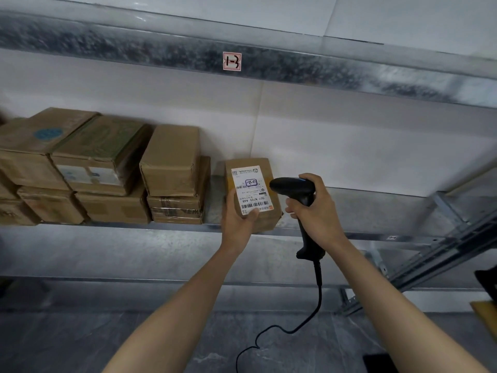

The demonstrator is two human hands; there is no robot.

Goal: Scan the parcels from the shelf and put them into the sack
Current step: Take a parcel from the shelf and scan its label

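A small brown cardboard parcel (265,173) with a white shipping label facing me is tilted up at the front edge of the metal shelf (376,203). My left hand (238,219) grips its lower left corner, thumb on the label. My right hand (317,208) holds a black corded barcode scanner (289,184) by its handle, with the scanner head just right of the label and pointing at it. The sack is not in view.
Several stacked brown cardboard parcels (107,170) fill the shelf's left part. The shelf beam above carries a small red-framed tag (232,61). The scanner cable (309,319) hangs down toward the grey floor. A dark object and a yellowish edge (484,310) sit at far right.
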